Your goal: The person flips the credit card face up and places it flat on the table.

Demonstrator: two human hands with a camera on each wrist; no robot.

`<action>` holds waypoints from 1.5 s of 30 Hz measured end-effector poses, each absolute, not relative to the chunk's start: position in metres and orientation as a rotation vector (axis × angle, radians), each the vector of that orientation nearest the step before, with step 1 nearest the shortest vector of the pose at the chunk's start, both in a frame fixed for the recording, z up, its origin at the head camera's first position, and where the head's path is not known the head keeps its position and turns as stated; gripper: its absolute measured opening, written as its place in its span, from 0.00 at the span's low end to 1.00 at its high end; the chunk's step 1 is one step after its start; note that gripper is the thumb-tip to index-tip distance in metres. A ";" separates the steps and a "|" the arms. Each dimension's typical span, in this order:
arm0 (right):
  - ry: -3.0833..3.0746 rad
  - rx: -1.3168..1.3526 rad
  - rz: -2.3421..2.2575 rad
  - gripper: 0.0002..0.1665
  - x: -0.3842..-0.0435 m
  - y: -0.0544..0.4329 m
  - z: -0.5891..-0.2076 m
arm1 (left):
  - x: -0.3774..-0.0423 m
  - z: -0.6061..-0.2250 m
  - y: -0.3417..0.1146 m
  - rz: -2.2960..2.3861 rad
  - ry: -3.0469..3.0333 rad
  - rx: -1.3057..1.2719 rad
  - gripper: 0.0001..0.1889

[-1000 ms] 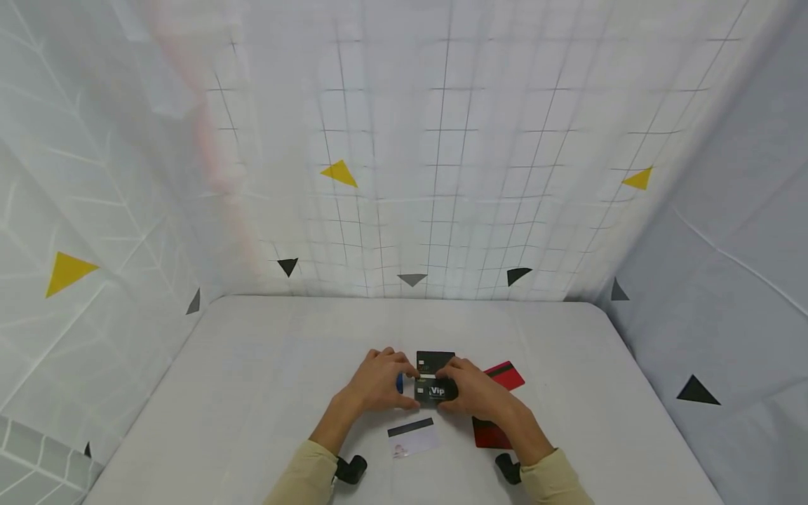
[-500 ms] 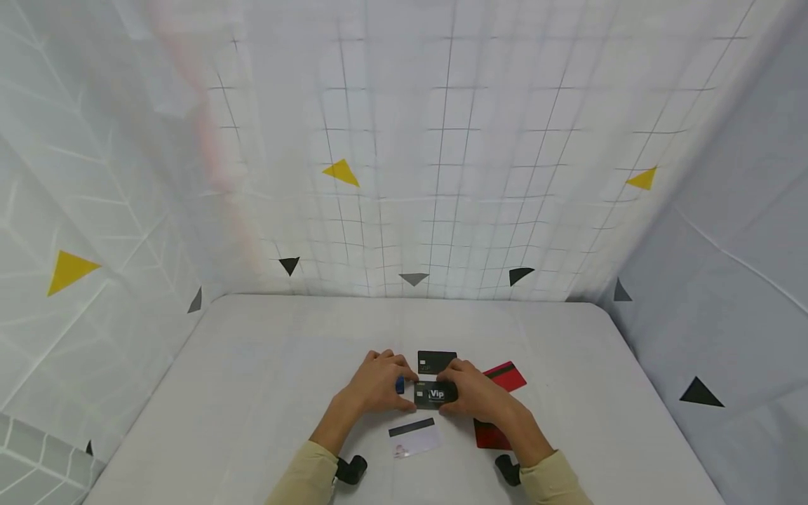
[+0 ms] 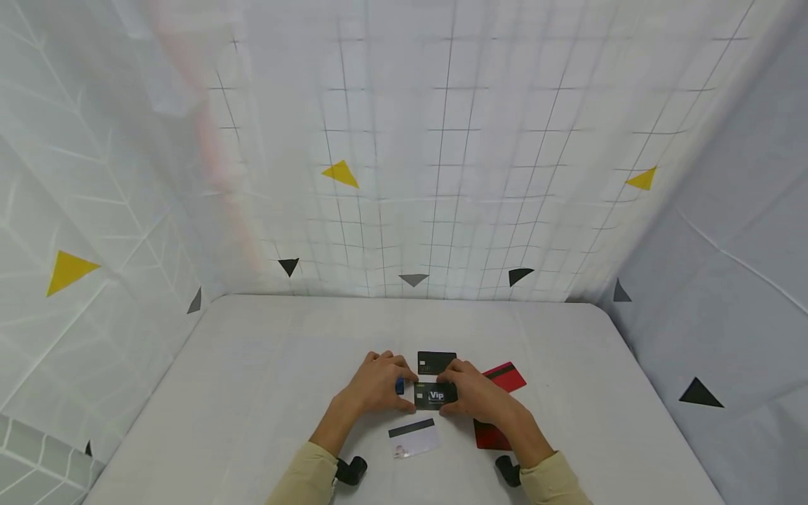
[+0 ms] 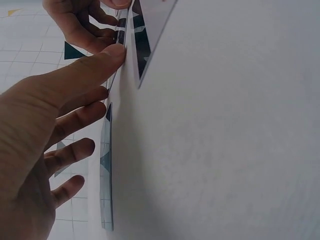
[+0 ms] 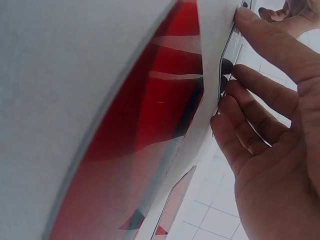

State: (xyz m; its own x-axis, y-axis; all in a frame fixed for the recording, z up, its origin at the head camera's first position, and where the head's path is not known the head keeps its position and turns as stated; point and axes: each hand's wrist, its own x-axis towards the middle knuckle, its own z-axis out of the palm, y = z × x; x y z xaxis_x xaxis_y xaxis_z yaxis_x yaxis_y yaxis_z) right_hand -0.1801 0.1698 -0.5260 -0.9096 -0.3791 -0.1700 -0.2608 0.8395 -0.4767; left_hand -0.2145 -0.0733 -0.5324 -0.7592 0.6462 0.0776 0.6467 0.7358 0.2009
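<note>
A black bank-style card printed "Vip" [image 3: 435, 396] lies between my two hands on the white table. My left hand [image 3: 372, 386] holds its left end, thumb at the near corner and index finger at the far one. At the opposite end my right hand [image 3: 475, 393] holds the card in the same way. In the left wrist view the thumb [image 4: 114, 52] presses at the card's edge, the other fingers spread over a glossy card [image 4: 106, 170]. A blue piece [image 3: 400, 386] shows beneath the left hand, mostly hidden. Just beyond lies a second black card [image 3: 435, 362].
Nearer the body lies a white card with a dark stripe [image 3: 413, 440]. A red striped card [image 3: 507, 376] and a darker red card [image 3: 491, 435] sit partly under the right hand and forearm. White sheets [image 3: 404, 140] enclose the table [image 3: 265, 351].
The "Vip" card has shifted slightly toward the body, widening the gap to the black card beyond it. Both hands keep nearly the same place; little differs over the last half second.
</note>
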 end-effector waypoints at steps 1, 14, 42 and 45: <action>2.759 -0.486 -0.667 0.35 -0.180 0.170 -0.526 | -0.215 -0.533 -0.074 -0.342 -2.926 -1.087 0.29; 2.780 -0.486 -0.793 0.31 -0.184 0.190 -0.508 | -0.218 -0.518 -0.051 -0.417 -2.835 -1.055 0.33; 2.883 -0.324 -0.682 0.37 -0.182 0.310 -0.514 | -0.198 -0.530 0.065 -0.256 -2.887 -0.813 0.30; 2.872 -0.331 -0.676 0.37 -0.183 0.311 -0.516 | -0.197 -0.534 0.073 -0.225 -2.904 -0.780 0.30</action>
